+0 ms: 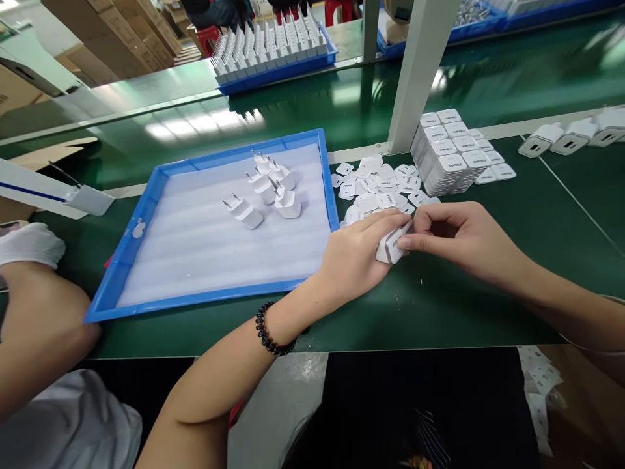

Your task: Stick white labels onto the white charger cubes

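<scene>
My left hand [359,251] is wrapped around a white charger plug [389,249] on the green table, just right of the blue tray [117,270]. My right hand [456,234] pinches the same plug at its near end with thumb and forefinger. Several finished white plugs [266,189] lie on the white foam inside the tray. Loose white labels [375,185] are scattered just behind my hands, and neat stacks of labels [452,153] stand further back right.
A co-worker's gloved hand [29,244] and arm [39,326] sit at the left edge. A white post [415,78] rises behind the labels. Three plugs [571,137] lie at far right. Another blue tray [273,49] full of plugs sits across the conveyor.
</scene>
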A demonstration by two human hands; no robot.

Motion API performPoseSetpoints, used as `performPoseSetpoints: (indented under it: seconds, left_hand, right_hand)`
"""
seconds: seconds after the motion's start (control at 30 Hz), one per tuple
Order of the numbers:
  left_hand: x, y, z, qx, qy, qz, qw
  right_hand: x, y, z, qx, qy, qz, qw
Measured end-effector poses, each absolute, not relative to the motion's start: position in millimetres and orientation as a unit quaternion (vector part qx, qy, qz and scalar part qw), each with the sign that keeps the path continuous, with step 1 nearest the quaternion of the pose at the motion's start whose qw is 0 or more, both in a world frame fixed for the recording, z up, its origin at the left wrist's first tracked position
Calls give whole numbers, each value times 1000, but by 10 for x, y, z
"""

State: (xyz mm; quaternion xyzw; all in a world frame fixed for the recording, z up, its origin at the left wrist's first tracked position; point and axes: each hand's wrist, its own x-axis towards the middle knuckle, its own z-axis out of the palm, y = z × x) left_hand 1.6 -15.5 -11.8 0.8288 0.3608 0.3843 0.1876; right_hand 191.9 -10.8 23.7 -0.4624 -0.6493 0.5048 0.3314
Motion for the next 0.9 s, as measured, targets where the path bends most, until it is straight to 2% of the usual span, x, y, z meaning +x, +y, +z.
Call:
performPoseSetpoints:
  seconds: [0.1,0.2,0.27,0.43,0.73,0.9]
  left_hand:
    - [14,-136,-82,807,364,398,238]
    - [8,-120,-37,775,364,416,305]
    - [5,-113,-24,762,345,431,339]
    - [5,-107,-34,766,275,435,386]
    - [20,-106,-35,777,238,431,392]
    - [33,-107,-58,782,229,426,393]
  right_hand:
    - [1923,-113,227,-465,-650,498,337]
    - [1936,-101,227,-448,-658,465,388]
    - [1951,-78,224,-429,-640,484,415]
    - [1955,-45,187,-398,-566,637,340]
    - [1942,-56,184,-376,-580,659,296]
    - [1903,-78,209,-392,-596,628,312]
